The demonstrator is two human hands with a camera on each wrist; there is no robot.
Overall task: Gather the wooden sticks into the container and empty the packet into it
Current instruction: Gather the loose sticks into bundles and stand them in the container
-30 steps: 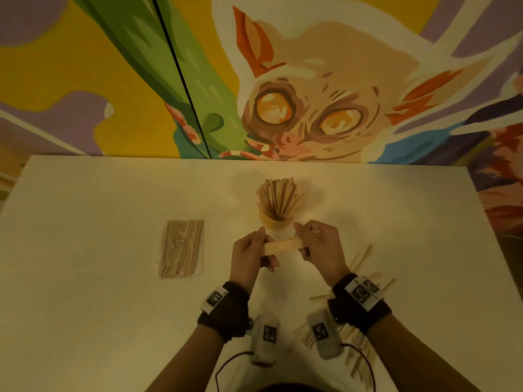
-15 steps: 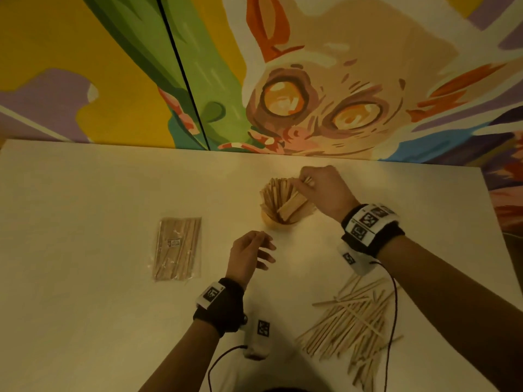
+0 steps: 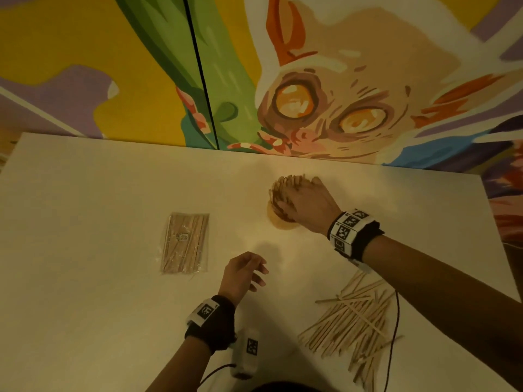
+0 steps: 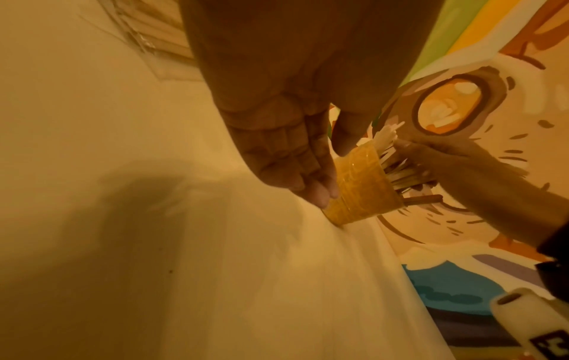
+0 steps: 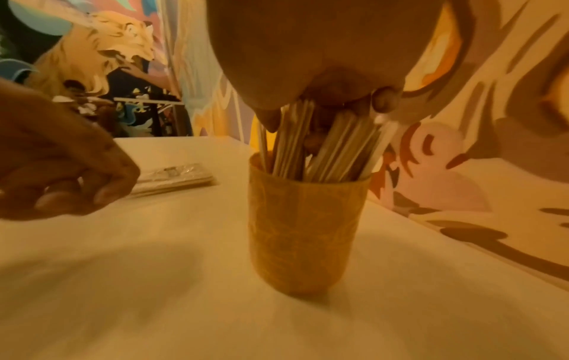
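A painted mural backed the pale table (image 3: 85, 193). Mid-frame, the right hand (image 3: 307, 203) pinched wooden sticks (image 5: 307, 146) in the container (image 5: 305, 229); the left hand (image 3: 240, 274) hung relaxed. A hard push might tip it, and the packet (image 3: 185, 243) at left-centre remained unopened.

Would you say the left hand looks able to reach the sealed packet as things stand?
Probably yes: the left hand hovers empty just right of the packet, with only bare table between them.
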